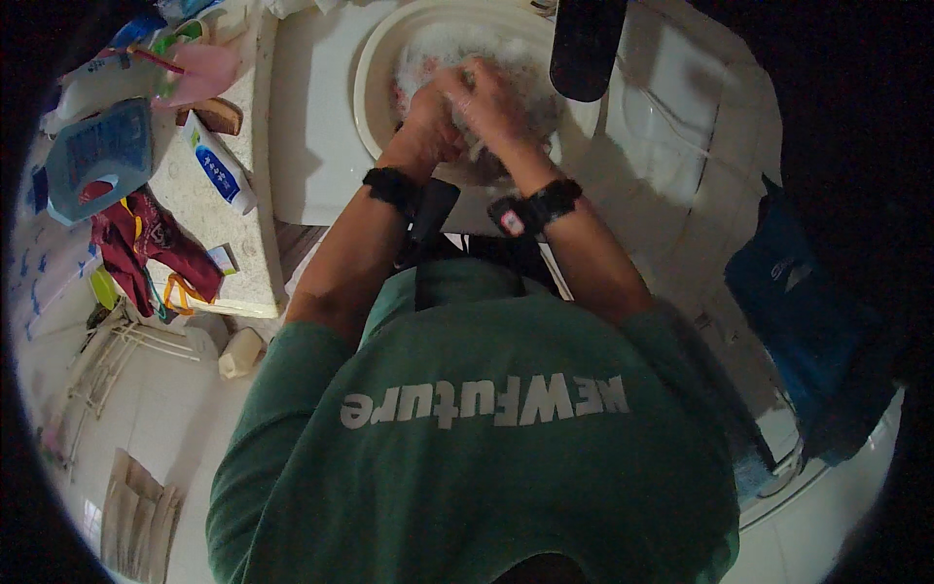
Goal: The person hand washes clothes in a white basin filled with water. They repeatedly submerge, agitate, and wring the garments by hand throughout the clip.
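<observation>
A round cream plastic basin (367, 102) holds white suds (511, 58) and wet cloth (485, 162), with some reddish material at its left side. Over the basin my left hand (432, 124) is bent inward, its fingers curled at the suds and cloth. My right hand (481, 91) lies against it, slightly farther forward, with fingers partly bent and blurred. Suds and overlap hide whether either hand grips cloth. Black bands with small devices are on both wrists.
The basin rests on a white sink surface (295, 139). On the left ledge (255, 281) lie a toothpaste tube (219, 169), a comb (211, 115), a blue translucent container (102, 157) and maroon cloth (157, 237). A black object (588, 51) overhangs the basin's right side. Blue cloth (803, 314) hangs at right.
</observation>
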